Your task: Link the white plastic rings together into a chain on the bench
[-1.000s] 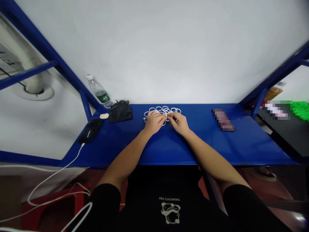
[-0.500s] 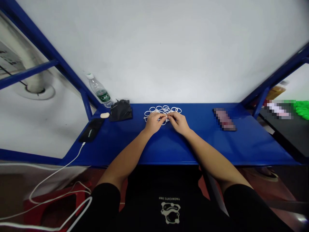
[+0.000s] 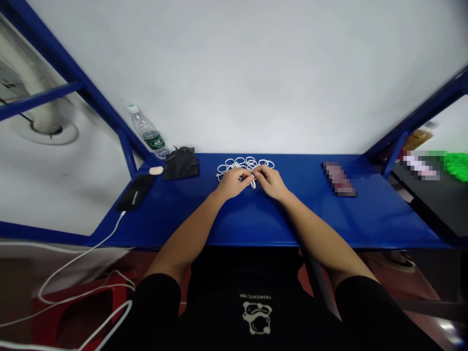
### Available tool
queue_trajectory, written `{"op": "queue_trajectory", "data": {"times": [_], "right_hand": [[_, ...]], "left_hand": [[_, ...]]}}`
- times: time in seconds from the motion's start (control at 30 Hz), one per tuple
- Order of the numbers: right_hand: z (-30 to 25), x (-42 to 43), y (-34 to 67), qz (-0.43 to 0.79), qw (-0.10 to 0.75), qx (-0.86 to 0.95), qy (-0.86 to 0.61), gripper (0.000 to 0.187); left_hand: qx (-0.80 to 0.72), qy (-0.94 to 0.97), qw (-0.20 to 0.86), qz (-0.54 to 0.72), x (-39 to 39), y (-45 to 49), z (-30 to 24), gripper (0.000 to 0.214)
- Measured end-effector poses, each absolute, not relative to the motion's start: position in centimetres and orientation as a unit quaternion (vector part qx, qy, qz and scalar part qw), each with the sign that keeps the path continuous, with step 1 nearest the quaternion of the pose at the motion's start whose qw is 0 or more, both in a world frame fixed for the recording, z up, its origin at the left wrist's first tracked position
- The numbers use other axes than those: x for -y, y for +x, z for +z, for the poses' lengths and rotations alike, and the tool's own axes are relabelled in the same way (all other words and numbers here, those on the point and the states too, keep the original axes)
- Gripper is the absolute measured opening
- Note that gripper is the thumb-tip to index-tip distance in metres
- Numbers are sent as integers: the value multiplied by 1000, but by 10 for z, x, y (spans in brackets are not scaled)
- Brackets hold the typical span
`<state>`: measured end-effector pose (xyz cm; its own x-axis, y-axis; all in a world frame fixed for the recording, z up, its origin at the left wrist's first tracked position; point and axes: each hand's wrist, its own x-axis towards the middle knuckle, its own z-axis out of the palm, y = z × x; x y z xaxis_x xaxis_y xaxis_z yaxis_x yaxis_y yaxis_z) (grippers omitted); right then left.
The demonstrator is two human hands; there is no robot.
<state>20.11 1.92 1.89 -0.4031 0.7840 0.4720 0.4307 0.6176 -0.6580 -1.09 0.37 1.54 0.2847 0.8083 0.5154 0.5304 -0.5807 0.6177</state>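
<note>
Both hands meet fingertip to fingertip over the blue table point(image 3: 252, 219). My left hand point(image 3: 235, 182) pinches a small white ring point(image 3: 253, 184) from the left, thumb and fingers closed. From the right, my right hand point(image 3: 269, 181) closes its thumb and forefinger at the same ring, which hangs down between the fingertips. Just behind the hands lies a loose cluster of several white rings point(image 3: 240, 161), partly linked or overlapping. My fingers cover some of these rings, and the exact joint between them is too small to make out.
At the left stand a water bottle point(image 3: 148, 130), a crumpled black bag point(image 3: 182, 164), a small pale oval item point(image 3: 156, 170) and a black power bank point(image 3: 136, 192) with a white cable point(image 3: 104, 240). A blurred phone-shaped item point(image 3: 339, 179) lies at the right. Blue frame bars rise on both sides.
The ring between my fingertips now hangs lower and shows narrow, edge-on. My hands stay close together, fingers slightly shifted. The whole view has moved a little.
</note>
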Motion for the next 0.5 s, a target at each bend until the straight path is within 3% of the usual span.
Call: {"op": "queue_trajectory", "data": {"times": [0.17,0.33,0.5], "right_hand": [[18,-32,213,153,395,793,-437,18],[2,-31,203,142,322,826,-440,11],[-6,-27,194,138,292,841,-435,13]], "left_hand": [[-369,864,153,305,7,-7,16,12],[-376,888,179,198,11,1,11,13],[-388,874,235,173,12,1,15,17]]}}
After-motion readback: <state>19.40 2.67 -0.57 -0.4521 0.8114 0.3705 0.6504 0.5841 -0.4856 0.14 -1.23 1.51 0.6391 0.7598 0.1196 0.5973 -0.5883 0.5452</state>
